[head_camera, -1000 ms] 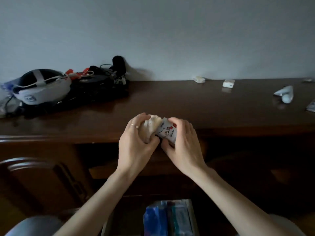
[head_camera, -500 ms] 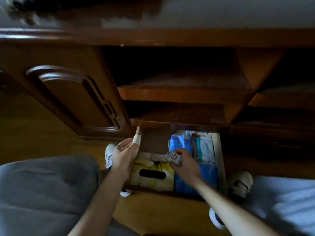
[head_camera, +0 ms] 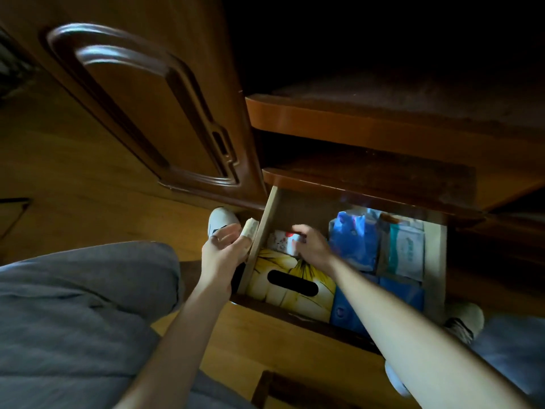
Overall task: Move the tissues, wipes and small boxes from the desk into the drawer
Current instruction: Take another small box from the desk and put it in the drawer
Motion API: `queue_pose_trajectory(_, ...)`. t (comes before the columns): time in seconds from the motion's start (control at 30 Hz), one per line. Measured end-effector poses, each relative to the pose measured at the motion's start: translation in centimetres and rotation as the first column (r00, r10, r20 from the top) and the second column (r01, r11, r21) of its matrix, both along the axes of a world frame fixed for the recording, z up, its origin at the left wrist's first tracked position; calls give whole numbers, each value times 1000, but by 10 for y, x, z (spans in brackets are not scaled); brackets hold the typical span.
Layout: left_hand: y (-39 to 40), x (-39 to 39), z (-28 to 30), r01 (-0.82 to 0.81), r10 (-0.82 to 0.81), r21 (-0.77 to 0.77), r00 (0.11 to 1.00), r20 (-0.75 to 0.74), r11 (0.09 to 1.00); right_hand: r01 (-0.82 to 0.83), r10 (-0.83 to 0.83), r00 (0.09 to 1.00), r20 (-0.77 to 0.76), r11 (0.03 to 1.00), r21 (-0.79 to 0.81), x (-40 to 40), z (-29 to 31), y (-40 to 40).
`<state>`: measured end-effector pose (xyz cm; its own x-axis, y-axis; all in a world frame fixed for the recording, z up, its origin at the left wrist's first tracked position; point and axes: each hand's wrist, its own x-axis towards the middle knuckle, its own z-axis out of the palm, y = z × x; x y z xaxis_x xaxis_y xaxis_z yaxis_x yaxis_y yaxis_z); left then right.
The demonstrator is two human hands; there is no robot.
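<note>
The wooden drawer [head_camera: 259, 228] is pulled out below the desk. My right hand [head_camera: 311, 246] is inside it, fingers closed on a small white pack [head_camera: 281, 242] with a red cartoon print, low behind a yellow tissue box [head_camera: 290, 283]. My left hand [head_camera: 224, 255] hovers just outside the drawer's left wall, pinching a small pale tissue packet [head_camera: 249, 228]. Blue packs [head_camera: 355, 240] and a white-and-teal wipes pack [head_camera: 405, 252] lie in the drawer's right half.
A cabinet door [head_camera: 141, 93] with a curved moulding stands at upper left. Two wooden shelves [head_camera: 368, 119] jut out above the drawer. My knees in grey trousers and pale shoes [head_camera: 219, 221] flank the drawer on the wooden floor.
The view dropped from the desktop to the drawer. My hands separated, and my right hand carried the printed pack deeper into the drawer's left rear; the left hand stayed at the drawer's left wall.
</note>
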<state>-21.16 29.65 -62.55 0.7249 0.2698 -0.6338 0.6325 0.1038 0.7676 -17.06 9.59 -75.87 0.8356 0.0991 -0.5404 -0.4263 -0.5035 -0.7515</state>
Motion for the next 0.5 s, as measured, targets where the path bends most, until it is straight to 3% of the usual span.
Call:
queue_pose_trajectory(0.13,1,4,-3,19,-20,37,999,26,999,21,-22,997,-70,1000,-5,16,-23,13)
queue_pose_trajectory(0.33,-12,13,-10,90,-98,106,993,72,990,-129,178,979,100,921,-369,23,-27,18)
queue_pose_trajectory(0.43,-19,15,-13,121,-129,105,989,74,987,-192,222,975,33,900,-390,26,-23,22)
queue_pose_trajectory(0.5,-21,16,-17,105,-109,74,992,55,992,-150,180,981,68,937,-315,23,-18,18)
